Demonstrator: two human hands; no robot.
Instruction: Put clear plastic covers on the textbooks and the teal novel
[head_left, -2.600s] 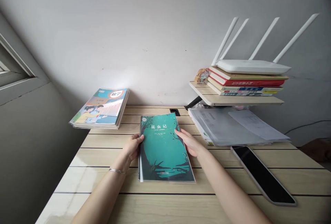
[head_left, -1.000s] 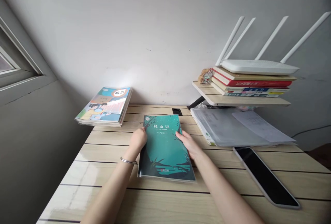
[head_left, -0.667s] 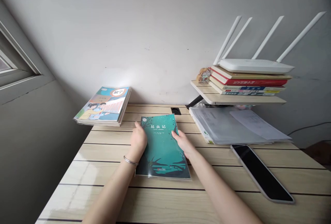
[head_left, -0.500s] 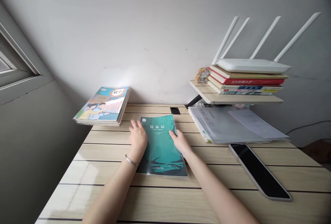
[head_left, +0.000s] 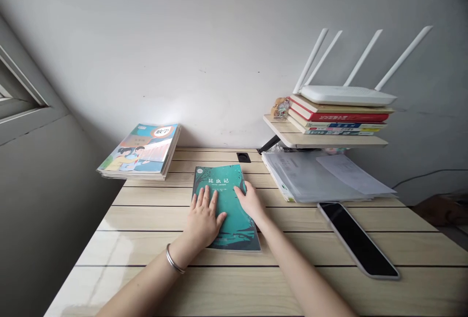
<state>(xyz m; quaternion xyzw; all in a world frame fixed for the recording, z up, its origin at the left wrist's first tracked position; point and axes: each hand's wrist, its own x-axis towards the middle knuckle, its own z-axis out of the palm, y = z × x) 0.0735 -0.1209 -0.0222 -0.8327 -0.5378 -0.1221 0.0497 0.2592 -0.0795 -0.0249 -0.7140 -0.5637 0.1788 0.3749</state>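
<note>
Worn on the person's head, one camera is looking forward and down across the tabletop (head_left: 226, 287) from its near side, facing the pale wall (head_left: 204, 39) beyond. It is framing the green book (head_left: 236, 219) close up, near mid-view, while taking in a window frame (head_left: 25, 80) at left and a white router (head_left: 347, 95) farther off at right.

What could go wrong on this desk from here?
The stack of blue-topped paper textbooks seems to overhang the left edge of the pale slatted desk; a knock might tip it off.

The white plastic router with four antennas sits on a pile of coloured books on a raised pale shelf; a bump could dislodge it.

The teal rectangular book lies under the spread left hand while the right hand grips its edge; uneven pressure might crease its cover.
</note>
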